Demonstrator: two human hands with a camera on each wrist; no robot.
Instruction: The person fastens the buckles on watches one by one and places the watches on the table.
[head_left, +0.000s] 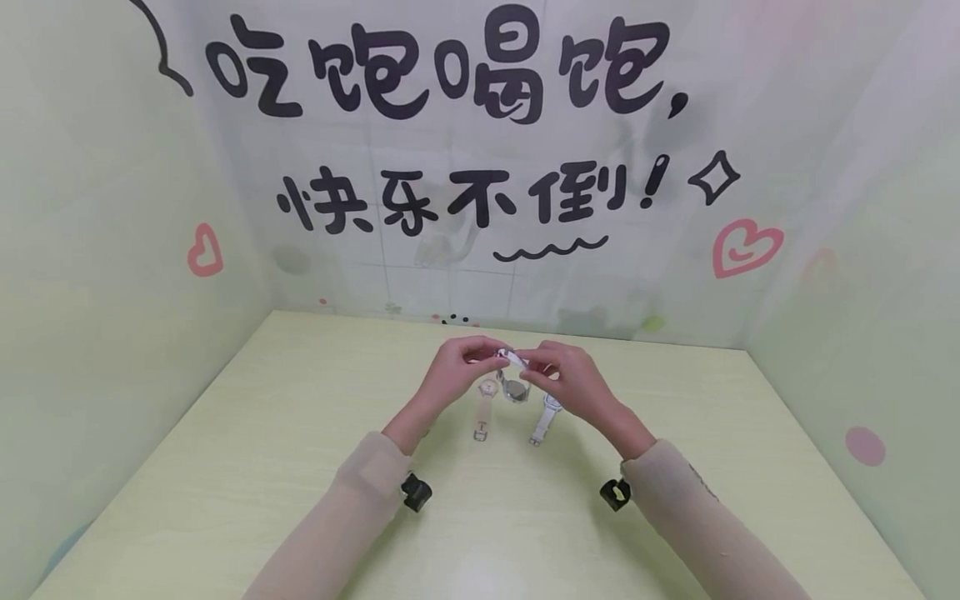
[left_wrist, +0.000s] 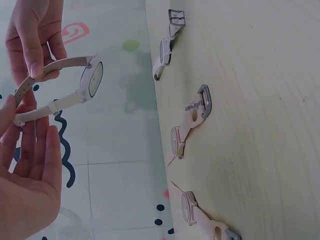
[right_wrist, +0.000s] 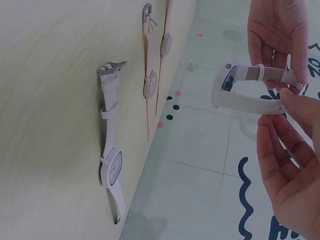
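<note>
My left hand (head_left: 453,371) and right hand (head_left: 573,379) hold a white wristwatch (left_wrist: 91,80) between them, raised above the table. The left thumb and fingers pinch the buckle end of its strap (right_wrist: 272,74). With thumb and fingertips, my right hand pinches the end of the other strap piece (right_wrist: 250,103), which has holes. Both strap ends lie close together, making a loop, and the dial hangs away from the hands. Fingertips partly hide the buckle. Below, a pink wristwatch (head_left: 484,408) and a second white wristwatch (head_left: 549,412) lie on the table.
Another pink wristwatch (left_wrist: 189,207) lies beside the first pink one, mostly hidden by the left wrist in the head view. The pale wooden table (head_left: 487,533) meets a printed back wall (head_left: 420,283). Side walls stand left and right.
</note>
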